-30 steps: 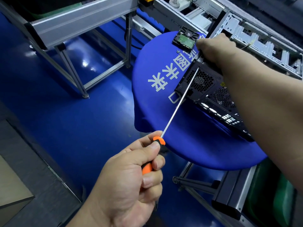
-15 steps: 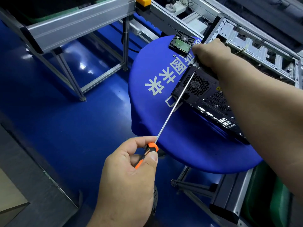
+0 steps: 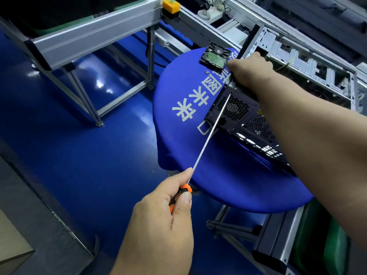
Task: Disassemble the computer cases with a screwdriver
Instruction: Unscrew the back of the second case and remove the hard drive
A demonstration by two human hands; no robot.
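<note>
Your left hand (image 3: 158, 219) grips the screwdriver (image 3: 206, 141); its shaft runs far-right, tip at a screw on the computer case (image 3: 234, 110) rear panel. Your right hand (image 3: 250, 70) clamps the case's far corner.

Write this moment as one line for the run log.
left hand: holds screwdriver | tip: at case rear corner | right hand: steadies case top | drive: on cloth

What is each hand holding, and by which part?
Left hand: the screwdriver, by its orange-and-black handle. Right hand: the computer case, gripped at its top rear corner.
</note>
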